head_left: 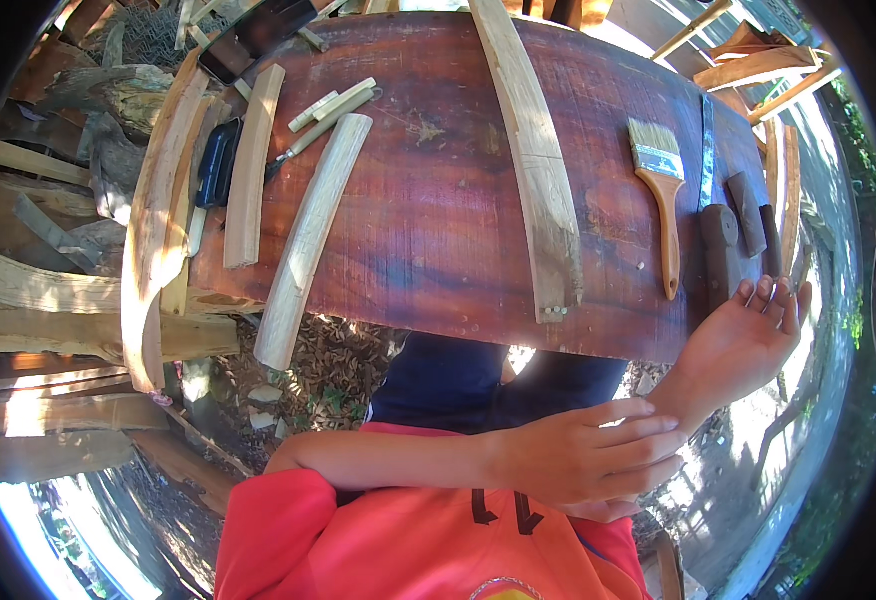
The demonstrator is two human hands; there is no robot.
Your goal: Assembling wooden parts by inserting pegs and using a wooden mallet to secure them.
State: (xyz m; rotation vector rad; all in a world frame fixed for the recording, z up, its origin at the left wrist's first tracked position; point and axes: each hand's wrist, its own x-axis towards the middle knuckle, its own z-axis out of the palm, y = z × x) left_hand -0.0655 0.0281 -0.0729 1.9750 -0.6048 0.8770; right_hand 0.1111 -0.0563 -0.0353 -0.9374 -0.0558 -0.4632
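Observation:
My left hand (598, 455) reaches across my body and touches my right wrist. Its fingers are slightly bent and apart, with no object in them. Palm up and fingers loosely curled, my right hand (743, 345) is empty at the table's right front edge. Just beyond its fingertips lie a dark wooden handle (721, 255) with a long metal blade (707, 150) above it, and a dark wooden block (748, 215). Left of these rests a wide paintbrush (666, 215) with a wooden handle. A long, slightly curved wooden strip (533, 165) lies across the middle of the reddish-brown table (428, 220).
On the left are a pale wooden piece (313, 245) overhanging the front edge, a shorter strip (255, 165), a dark blue object (219, 163), small sticks (333, 105) and a long curved board (163, 220). Stacked timber (58, 325) lies beyond. A dark flat device (255, 40) stands far left.

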